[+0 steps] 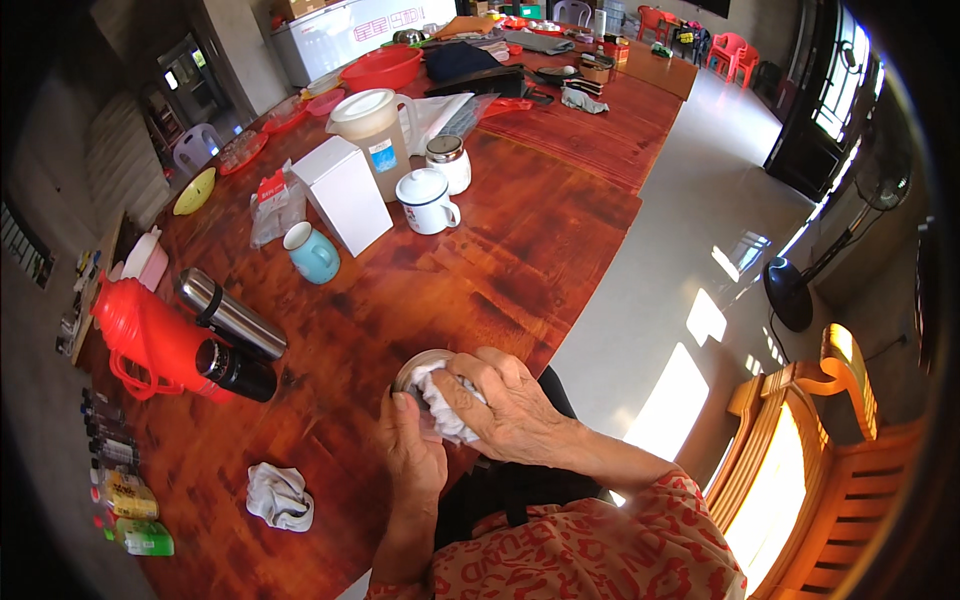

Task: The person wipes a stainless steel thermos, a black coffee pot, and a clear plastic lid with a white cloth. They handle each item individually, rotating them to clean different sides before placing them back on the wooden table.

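Close to my body, at the table's near edge, my left hand (413,452) is closed round a small round container (412,372) with a pale rim. It looks like a see-through cup or jar, but most of it is covered by my hands. My right hand (520,408) grips a bunched white cloth (440,402) and presses it to the container's mouth and side. A second crumpled white cloth (280,497) lies on the table to the left of my hands.
On the reddish wooden table (480,290) stand a blue mug (313,256), a white lidded mug (426,205), a white box (345,195), a pitcher (372,140) and a glass jar (450,165). Leftward are a red thermos (160,335), a steel flask (235,315) and a black flask (238,371). A wooden chair (800,460) stands right.
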`<state>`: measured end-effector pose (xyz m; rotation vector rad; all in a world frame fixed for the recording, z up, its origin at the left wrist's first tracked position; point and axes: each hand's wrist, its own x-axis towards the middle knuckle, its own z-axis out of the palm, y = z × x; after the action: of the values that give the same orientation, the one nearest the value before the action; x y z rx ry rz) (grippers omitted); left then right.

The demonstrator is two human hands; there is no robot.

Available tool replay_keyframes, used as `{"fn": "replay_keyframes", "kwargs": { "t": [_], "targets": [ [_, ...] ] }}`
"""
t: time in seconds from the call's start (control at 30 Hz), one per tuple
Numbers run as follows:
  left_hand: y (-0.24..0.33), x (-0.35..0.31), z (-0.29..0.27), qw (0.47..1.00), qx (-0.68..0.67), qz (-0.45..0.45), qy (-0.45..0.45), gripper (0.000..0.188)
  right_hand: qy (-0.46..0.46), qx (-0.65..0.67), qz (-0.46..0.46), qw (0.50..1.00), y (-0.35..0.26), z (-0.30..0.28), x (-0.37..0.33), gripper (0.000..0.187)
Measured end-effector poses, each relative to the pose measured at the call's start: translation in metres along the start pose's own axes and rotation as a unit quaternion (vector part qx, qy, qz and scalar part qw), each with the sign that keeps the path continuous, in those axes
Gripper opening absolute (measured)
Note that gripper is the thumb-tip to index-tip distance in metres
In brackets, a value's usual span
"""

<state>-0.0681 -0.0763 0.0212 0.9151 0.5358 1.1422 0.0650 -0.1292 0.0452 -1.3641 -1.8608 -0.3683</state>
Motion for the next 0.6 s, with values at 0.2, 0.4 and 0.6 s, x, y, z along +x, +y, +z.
{"fn": "replay_keyframes", "kwargs": {
  "t": [0.2,0.4,0.6],
  "targets": [
    [-0.002,-0.001,-0.002,0.998,0.055,0.018,-0.035,0.034,-0.034,-0.025,0.031,0.999,0.008,-0.009,-0.005,0.044],
    [0.003,-0.003,0.003,0.999,-0.035,-0.015,-0.030,0.038,0.088,0.037,0.002,0.995,-0.007,0.008,0.014,0.046],
    [0.005,-0.006,-0.006,0.994,-0.094,-0.039,-0.032,0.046,0.069,0.039,-0.056,0.995,-0.008,0.012,0.018,0.046]
  ]
}}
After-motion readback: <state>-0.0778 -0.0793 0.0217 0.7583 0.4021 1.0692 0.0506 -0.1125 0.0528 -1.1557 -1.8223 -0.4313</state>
